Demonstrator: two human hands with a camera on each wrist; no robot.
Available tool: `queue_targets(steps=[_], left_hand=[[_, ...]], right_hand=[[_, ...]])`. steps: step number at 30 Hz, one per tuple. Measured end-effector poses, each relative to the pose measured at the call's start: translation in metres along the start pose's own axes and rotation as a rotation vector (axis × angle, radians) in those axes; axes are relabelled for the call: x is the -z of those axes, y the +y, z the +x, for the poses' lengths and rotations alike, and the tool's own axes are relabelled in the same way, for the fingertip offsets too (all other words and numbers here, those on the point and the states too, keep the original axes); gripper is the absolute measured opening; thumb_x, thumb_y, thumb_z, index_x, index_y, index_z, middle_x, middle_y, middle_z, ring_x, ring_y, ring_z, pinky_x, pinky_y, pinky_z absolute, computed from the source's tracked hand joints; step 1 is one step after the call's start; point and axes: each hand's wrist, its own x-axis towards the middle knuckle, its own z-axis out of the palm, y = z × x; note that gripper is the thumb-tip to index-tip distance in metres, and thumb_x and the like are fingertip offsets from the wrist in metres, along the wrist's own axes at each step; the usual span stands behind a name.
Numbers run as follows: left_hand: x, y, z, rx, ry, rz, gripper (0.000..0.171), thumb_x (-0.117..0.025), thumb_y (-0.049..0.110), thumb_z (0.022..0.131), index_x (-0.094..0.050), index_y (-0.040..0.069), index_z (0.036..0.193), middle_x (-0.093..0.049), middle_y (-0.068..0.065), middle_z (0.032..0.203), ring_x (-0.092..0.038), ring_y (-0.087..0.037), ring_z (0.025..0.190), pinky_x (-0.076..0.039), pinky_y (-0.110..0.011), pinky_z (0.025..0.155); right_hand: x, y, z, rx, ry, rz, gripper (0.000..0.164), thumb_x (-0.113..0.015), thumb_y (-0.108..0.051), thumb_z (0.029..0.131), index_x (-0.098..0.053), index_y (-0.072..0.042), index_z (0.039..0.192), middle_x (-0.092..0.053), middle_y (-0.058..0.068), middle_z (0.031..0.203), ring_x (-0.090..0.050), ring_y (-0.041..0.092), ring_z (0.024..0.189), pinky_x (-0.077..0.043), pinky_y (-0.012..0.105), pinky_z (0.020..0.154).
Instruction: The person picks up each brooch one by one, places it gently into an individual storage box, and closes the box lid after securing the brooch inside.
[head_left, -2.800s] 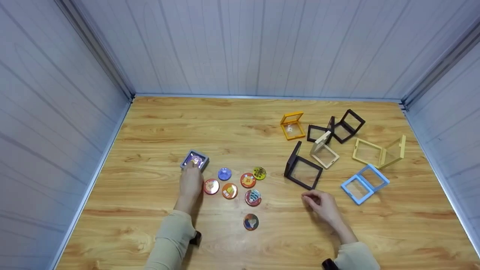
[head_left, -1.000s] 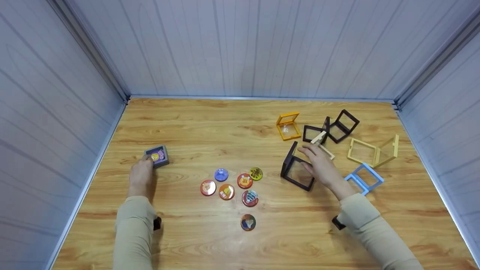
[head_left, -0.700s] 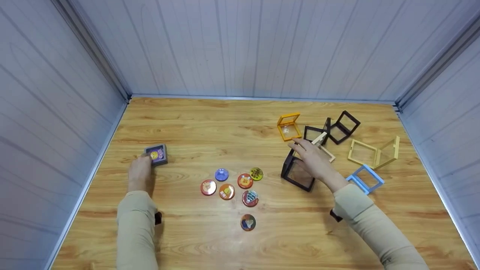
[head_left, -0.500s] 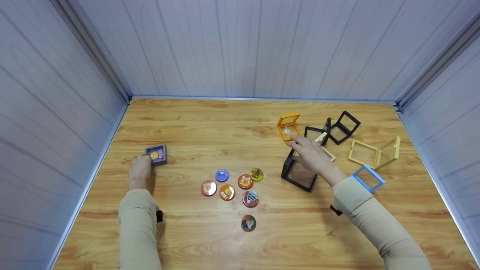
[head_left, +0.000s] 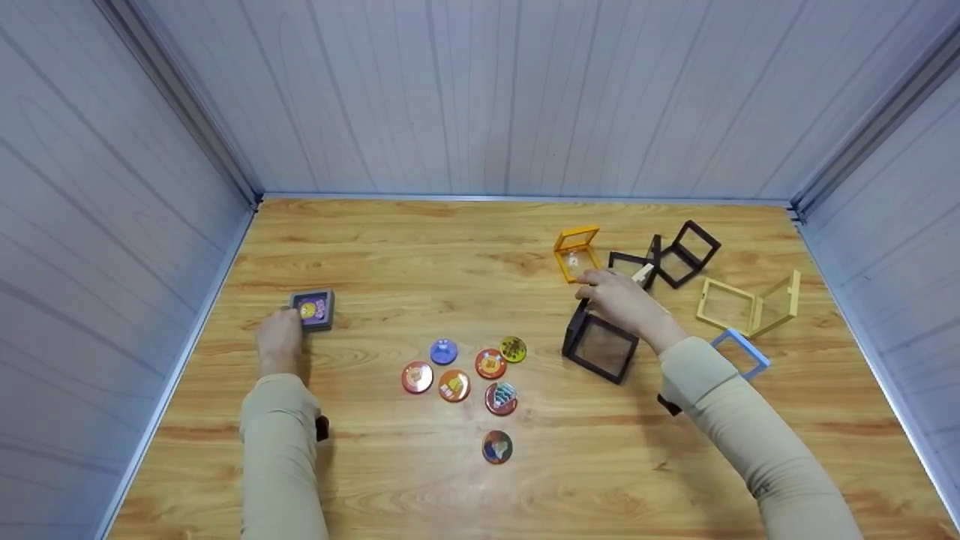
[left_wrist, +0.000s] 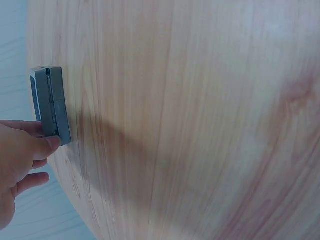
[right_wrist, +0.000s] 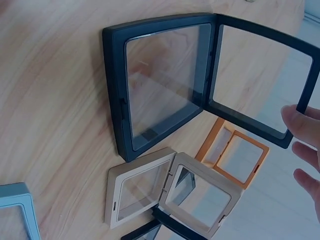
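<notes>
Head view: left hand [head_left: 277,336] pinches a gray case [head_left: 330,309] on the counter's [head_left: 375,465] left; right hand [head_left: 619,298] grips the lid [head_left: 577,328] of a large black frame [head_left: 602,349].
That hand mostly hides the cream frame [right_wrist: 167,186], seen open from the right wrist; lettering on the badges [head_left: 454,385], if any, seems too small to read.

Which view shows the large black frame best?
The right wrist view, where the large black frame looms close, both open halves clear. The head view shows it smaller, its raised half partly hidden by the right grip. The left wrist view doesn't show it.
</notes>
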Motion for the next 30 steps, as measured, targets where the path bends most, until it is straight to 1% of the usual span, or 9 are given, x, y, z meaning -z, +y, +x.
queue_targets(steps=[3,5,7,12,15,19,24,27,30], left_hand=[[-0.001,0.000,-0.004,-0.008,0.034,0.008,0.018,-0.048,-0.009,0.080,-0.057,-0.015,0.093,-0.053,-0.029,0.093,-0.053,-0.044,0.082,-0.045,-0.053,0.063],[-0.003,0.001,-0.007,-0.014,0.063,0.013,0.020,-0.050,-0.009,0.078,-0.056,-0.016,0.096,-0.049,-0.028,0.098,-0.051,-0.043,0.085,-0.045,-0.053,0.064],[-0.003,0.002,-0.010,-0.026,0.096,0.016,0.025,-0.051,-0.010,0.077,-0.052,-0.017,0.100,-0.044,-0.030,0.103,-0.047,-0.043,0.089,-0.044,-0.053,0.065],[-0.003,0.012,-0.015,-0.062,0.164,0.022,0.035,-0.050,-0.012,0.075,-0.045,-0.016,0.110,-0.034,-0.035,0.117,-0.042,-0.045,0.096,-0.042,-0.054,0.069],[-0.002,0.019,-0.019,-0.086,0.199,0.012,0.038,-0.052,-0.011,0.074,-0.045,-0.015,0.112,-0.035,-0.034,0.120,-0.041,-0.047,0.099,-0.041,-0.057,0.068],[-0.001,0.032,-0.026,-0.133,0.255,-0.007,0.039,-0.053,-0.011,0.073,-0.047,-0.013,0.112,-0.043,-0.032,0.114,-0.044,-0.046,0.099,-0.041,-0.057,0.066],[0.001,0.053,-0.035,-0.207,0.318,-0.026,0.037,-0.056,-0.008,0.073,-0.050,-0.012,0.109,-0.052,-0.029,0.101,-0.051,-0.044,0.089,-0.044,-0.053,0.066],[0.001,0.067,-0.041,-0.230,0.320,-0.086,0.035,-0.060,-0.002,0.072,-0.050,-0.011,0.105,-0.054,-0.027,0.096,-0.052,-0.042,0.085,-0.044,-0.051,0.066],[0.001,0.082,-0.047,-0.240,0.296,-0.149,0.036,-0.062,0.002,0.073,-0.052,-0.010,0.105,-0.055,-0.026,0.096,-0.052,-0.040,0.086,-0.044,-0.050,0.069]], right_hand=[[-0.001,0.002,0.000,0.016,0.023,0.005,0.019,-0.069,-0.003,0.073,-0.066,-0.004,0.092,-0.059,0.014,0.101,-0.054,0.030,0.094,-0.041,0.043,0.082],[-0.001,0.002,-0.001,0.014,0.022,0.023,0.019,-0.069,-0.002,0.073,-0.066,-0.004,0.092,-0.060,0.012,0.097,-0.055,0.028,0.090,-0.042,0.041,0.080],[-0.001,0.003,-0.001,0.016,0.017,0.013,0.020,-0.069,-0.003,0.072,-0.067,-0.005,0.091,-0.061,0.011,0.094,-0.056,0.027,0.087,-0.043,0.040,0.079],[0.001,0.006,-0.003,0.001,-0.006,-0.002,0.021,-0.069,-0.001,0.072,-0.067,-0.005,0.092,-0.062,0.009,0.092,-0.057,0.026,0.085,-0.044,0.039,0.077],[0.003,0.006,-0.004,-0.003,-0.016,-0.014,0.021,-0.068,-0.002,0.073,-0.067,-0.005,0.093,-0.063,0.009,0.092,-0.057,0.026,0.085,-0.044,0.039,0.076],[0.003,0.006,-0.005,-0.001,-0.020,-0.009,0.020,-0.068,-0.004,0.073,-0.068,-0.005,0.093,-0.063,0.009,0.092,-0.058,0.026,0.084,-0.045,0.039,0.076],[0.003,0.005,-0.005,-0.023,-0.019,0.000,0.020,-0.068,-0.005,0.073,-0.067,-0.005,0.093,-0.063,0.009,0.092,-0.057,0.026,0.085,-0.045,0.039,0.076],[0.003,0.005,-0.006,-0.041,-0.011,0.003,0.020,-0.068,-0.004,0.074,-0.067,-0.004,0.093,-0.063,0.009,0.091,-0.057,0.026,0.084,-0.045,0.038,0.076],[0.003,0.004,-0.007,-0.055,0.002,0.025,0.018,-0.067,-0.005,0.075,-0.068,-0.004,0.093,-0.063,0.009,0.089,-0.057,0.025,0.083,-0.045,0.037,0.074]])
